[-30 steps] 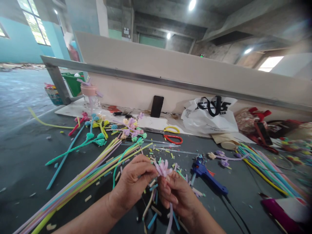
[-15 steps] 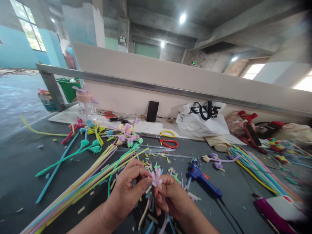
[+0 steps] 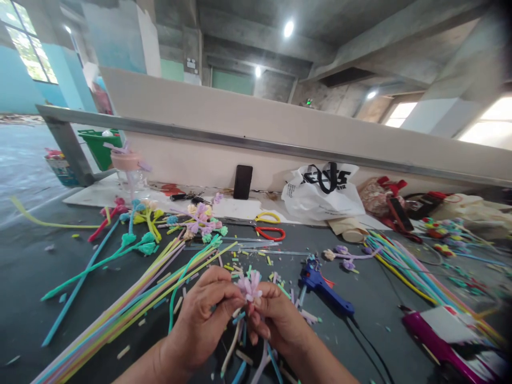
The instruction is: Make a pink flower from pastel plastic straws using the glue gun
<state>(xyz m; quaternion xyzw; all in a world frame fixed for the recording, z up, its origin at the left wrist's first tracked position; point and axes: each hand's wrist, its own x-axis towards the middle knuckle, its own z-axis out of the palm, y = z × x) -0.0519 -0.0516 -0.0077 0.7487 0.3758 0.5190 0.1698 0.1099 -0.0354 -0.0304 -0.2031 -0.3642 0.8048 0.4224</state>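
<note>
A pale purple flower made of pipe cleaner pieces point(image 3: 250, 285) is held up between both hands over the dark table. My left hand point(image 3: 208, 312) pinches it from the left, thumb and forefinger together at its petals. My right hand point(image 3: 276, 314) grips its base from the right, fingers curled underneath. A pale purple stem point(image 3: 262, 362) hangs below the right hand. Under and around the hands lie short cut pieces of pipe cleaner in several colours. To the right rests a blue glue gun point(image 3: 328, 289) with its cord running toward me.
Long pipe cleaners point(image 3: 132, 309) lie at left, beside green buds point(image 3: 146, 244) and finished flowers point(image 3: 200, 218). Scissors point(image 3: 270, 233) with yellow and red handles, a phone point(image 3: 242, 181) and a white bag point(image 3: 320, 197) are at the back. Another pipe cleaner bundle point(image 3: 412, 272) and a purple tool point(image 3: 436, 338) lie right.
The whole view has shifted, so the table's contents appear further left. Both hands still hold the purple flower, whose petals now look more spread toward the camera.
</note>
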